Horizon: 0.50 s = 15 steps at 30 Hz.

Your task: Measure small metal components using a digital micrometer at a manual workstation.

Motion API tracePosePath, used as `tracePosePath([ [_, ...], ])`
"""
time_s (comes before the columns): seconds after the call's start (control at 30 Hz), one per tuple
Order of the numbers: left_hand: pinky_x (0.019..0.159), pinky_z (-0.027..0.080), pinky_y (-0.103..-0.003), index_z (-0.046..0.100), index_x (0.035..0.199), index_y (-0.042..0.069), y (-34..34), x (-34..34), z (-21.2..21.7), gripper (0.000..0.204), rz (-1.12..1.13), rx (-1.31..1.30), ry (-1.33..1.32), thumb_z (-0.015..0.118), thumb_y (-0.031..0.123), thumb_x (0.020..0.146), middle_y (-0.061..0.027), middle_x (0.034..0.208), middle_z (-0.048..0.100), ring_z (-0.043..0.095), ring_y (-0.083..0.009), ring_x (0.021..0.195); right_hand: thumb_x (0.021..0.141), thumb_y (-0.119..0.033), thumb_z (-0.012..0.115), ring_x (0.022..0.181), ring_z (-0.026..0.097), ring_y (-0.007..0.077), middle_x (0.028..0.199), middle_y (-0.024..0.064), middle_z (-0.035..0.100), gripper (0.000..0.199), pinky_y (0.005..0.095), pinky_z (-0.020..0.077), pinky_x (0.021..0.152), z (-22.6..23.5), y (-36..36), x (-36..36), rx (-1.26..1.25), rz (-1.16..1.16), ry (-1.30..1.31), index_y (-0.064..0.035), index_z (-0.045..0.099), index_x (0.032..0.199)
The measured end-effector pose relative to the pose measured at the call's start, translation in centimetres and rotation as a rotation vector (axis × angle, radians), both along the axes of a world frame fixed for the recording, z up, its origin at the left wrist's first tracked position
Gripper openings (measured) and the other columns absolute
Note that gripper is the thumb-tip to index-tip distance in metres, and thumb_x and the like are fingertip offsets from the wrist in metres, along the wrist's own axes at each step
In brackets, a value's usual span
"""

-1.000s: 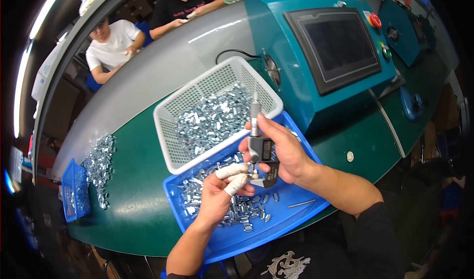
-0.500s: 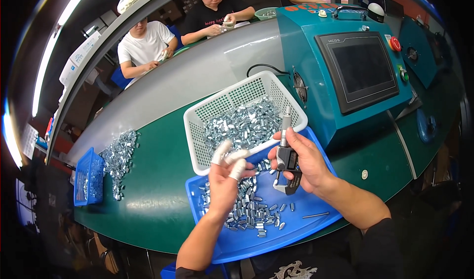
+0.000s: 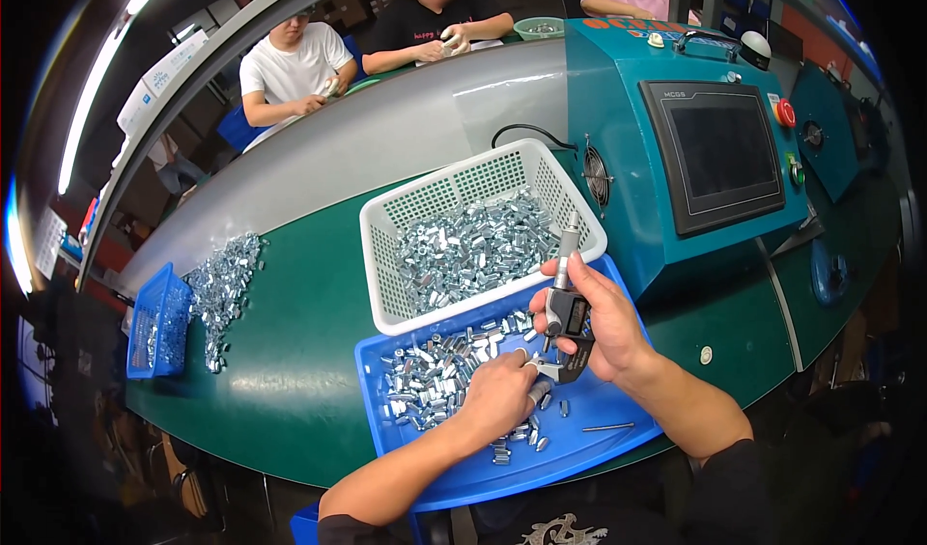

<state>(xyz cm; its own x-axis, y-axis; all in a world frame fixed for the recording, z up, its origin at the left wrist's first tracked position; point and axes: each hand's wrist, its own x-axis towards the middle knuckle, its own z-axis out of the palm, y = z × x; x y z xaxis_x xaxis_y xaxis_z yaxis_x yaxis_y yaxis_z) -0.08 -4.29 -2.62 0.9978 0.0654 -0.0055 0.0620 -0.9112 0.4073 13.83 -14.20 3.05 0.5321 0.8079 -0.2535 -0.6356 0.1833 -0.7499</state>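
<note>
My right hand [image 3: 613, 328] is wrapped round a digital micrometer [image 3: 567, 313], its thimble end pointing up and its C-shaped frame low over the blue tray [image 3: 589, 458]. Beside that frame is my left hand [image 3: 502, 391], back upward, with white finger covers on its curled fingertips. These fingers are close together at the micrometer's measuring gap; whatever they pinch is hidden. Small shiny metal pieces [image 3: 425, 381], short and nut-like, lie scattered in the tray around and under my left hand.
A white perforated basket [image 3: 386, 299] full of similar pieces rests behind the tray. A thin metal rod [image 3: 608, 427] lies in the tray. Leftward are a loose heap [image 3: 224, 289] and a small blue basket [image 3: 159, 328]. A teal machine [image 3: 628, 188] stands right. People sit across the bench.
My left hand has come down and right from above the tray, its spread fingers now curled beside the micrometer's frame. My right hand keeps its hold. The whole view has shifted slightly.
</note>
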Motion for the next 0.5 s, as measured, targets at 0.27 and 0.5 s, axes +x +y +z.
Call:
tracePosePath([
  [0.27,0.068,0.049,-0.042,0.059,0.085,-0.001,-0.4,0.4,0.5,0.021,0.135,0.016,0.036,0.066,0.010,0.068,-0.0145,0.080,0.057,0.060,-0.0311,0.077,0.097,-0.041,0.041,0.065,0.062,0.0147,0.081,0.0100,0.061,0.040,0.0214,0.0402,0.039,0.2,-0.1,0.0,-0.006,0.004,-0.003,-0.0054,0.047,0.113],
  [0.5,0.065,0.049,-0.043,0.060,0.089,0.001,0.5,0.1,0.3,0.020,0.176,-0.127,-0.058,0.064,0.010,0.072,-0.0143,0.080,0.060,0.061,-0.0335,0.074,0.097,-0.041,0.040,0.066,0.062,0.0144,0.081,0.0102,0.061,0.040,0.0213,0.0400,0.039,0.1,-0.4,-0.2,-0.001,0.014,0.002,-0.0052,0.047,0.113],
])
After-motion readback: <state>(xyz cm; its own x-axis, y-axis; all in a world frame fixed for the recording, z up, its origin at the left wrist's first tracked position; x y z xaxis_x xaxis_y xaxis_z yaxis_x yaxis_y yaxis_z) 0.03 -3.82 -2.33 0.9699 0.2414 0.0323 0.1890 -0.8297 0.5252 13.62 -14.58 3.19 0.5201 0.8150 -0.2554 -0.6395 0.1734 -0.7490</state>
